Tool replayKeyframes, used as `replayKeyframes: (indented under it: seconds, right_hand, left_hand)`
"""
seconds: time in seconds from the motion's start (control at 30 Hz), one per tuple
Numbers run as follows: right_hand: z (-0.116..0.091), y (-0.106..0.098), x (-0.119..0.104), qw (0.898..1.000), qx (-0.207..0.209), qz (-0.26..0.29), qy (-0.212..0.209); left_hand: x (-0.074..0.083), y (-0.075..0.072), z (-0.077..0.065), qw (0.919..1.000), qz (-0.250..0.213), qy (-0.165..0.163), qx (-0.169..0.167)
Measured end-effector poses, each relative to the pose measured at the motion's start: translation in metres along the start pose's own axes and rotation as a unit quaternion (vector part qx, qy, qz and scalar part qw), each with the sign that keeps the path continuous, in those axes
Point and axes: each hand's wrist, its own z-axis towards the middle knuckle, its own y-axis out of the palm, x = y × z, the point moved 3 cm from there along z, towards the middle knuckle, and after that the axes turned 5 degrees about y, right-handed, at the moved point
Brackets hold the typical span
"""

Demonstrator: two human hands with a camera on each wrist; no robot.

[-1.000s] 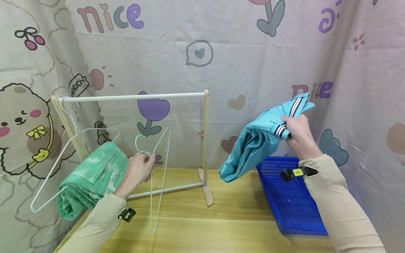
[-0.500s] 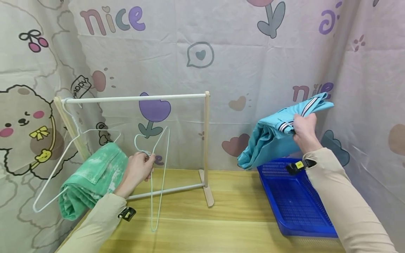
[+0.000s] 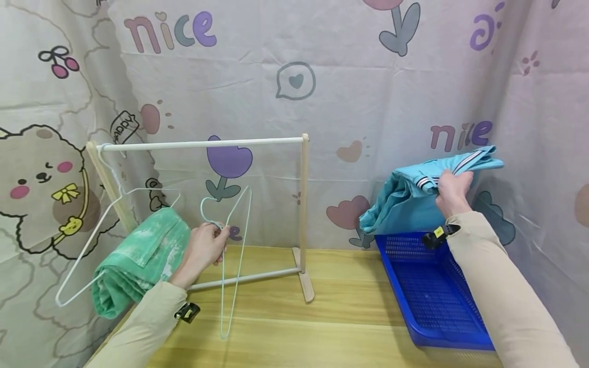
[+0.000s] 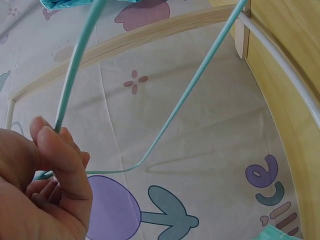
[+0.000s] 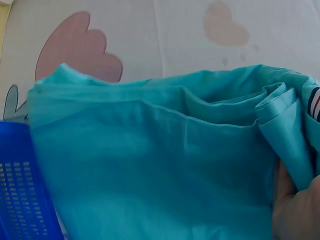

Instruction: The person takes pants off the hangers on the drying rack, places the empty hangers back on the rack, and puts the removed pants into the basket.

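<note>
A thin pale-green clothes hanger (image 3: 249, 214) is pinched near its hook by my left hand (image 3: 202, 250), in front of the rack; the left wrist view shows thumb and fingers on the hanger wire (image 4: 75, 75). My right hand (image 3: 453, 190) grips a folded light-blue garment (image 3: 405, 197) with dark-and-white striped trim, holding it up above the far end of the blue basket (image 3: 442, 327). In the right wrist view the folded cloth (image 5: 150, 160) fills most of the picture, and only part of the hand shows at the right edge.
A rack (image 3: 207, 144) with a white bar and wooden posts stands on the wooden table (image 3: 340, 306). From its left end hangs a white hanger (image 3: 78, 260) with a folded green tie-dye garment (image 3: 142, 255) over it. A printed curtain (image 3: 257, 112) encloses the back and sides.
My right hand has moved right with the light-blue garment, bringing it over the basket, and latterly a little lower. My left hand still holds the hanger in nearly the same place.
</note>
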Motion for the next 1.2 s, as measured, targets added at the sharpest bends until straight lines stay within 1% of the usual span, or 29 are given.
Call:
replayKeyframes:
  seconds: [0.13,0.27,0.37,0.53,0.6,0.67,0.8,0.9,0.97,1.03,1.13,1.2]
  right_hand:
    - [0.004,-0.006,0.006,1.000,0.005,0.000,-0.007]
    - [0.005,-0.020,0.016,1.000,0.011,0.004,-0.003]
    - [0.004,-0.033,0.024,1.000,0.018,0.020,0.001]
    - [-0.001,-0.052,0.036,0.998,0.037,0.054,0.010]
    - [-0.004,-0.056,0.040,0.998,0.047,0.050,0.012]
    - [-0.007,-0.061,0.042,0.998,0.057,0.030,0.019]
    - [-0.017,-0.069,0.048,0.995,0.080,-0.039,0.039]
    - [-0.025,-0.074,0.053,0.989,0.095,-0.091,0.068]
    - [-0.030,-0.074,0.056,0.985,0.101,-0.115,0.084]
    - [-0.034,-0.075,0.060,0.981,0.099,-0.140,0.096]
    - [-0.039,-0.079,0.068,0.974,0.079,-0.190,0.090]
    - [-0.041,-0.084,0.073,0.967,0.064,-0.237,0.064]
  left_hand:
    - [-0.001,0.002,-0.002,1.0000,0.003,0.000,-0.003]
    - [-0.002,0.002,-0.002,1.0000,-0.002,0.005,-0.004]
    - [-0.002,0.003,0.000,0.9999,-0.006,0.008,-0.004]
    - [-0.003,0.002,0.001,1.0000,-0.006,0.004,-0.003]
    - [-0.003,0.003,0.001,0.9999,-0.010,-0.001,-0.004]
    - [-0.004,0.004,0.000,0.9999,-0.011,-0.005,-0.007]
    - [-0.005,0.006,-0.001,0.9997,-0.022,-0.008,-0.005]
    - [-0.006,0.006,-0.002,0.9996,-0.029,-0.005,-0.002]
    - [-0.008,0.006,-0.003,0.9996,-0.027,-0.007,-0.001]
    - [-0.009,0.007,-0.004,0.9996,-0.025,-0.010,-0.004]
    - [-0.010,0.009,-0.005,0.9996,-0.021,-0.017,-0.010]
    - [-0.010,0.010,-0.005,0.9995,-0.023,-0.017,-0.011]
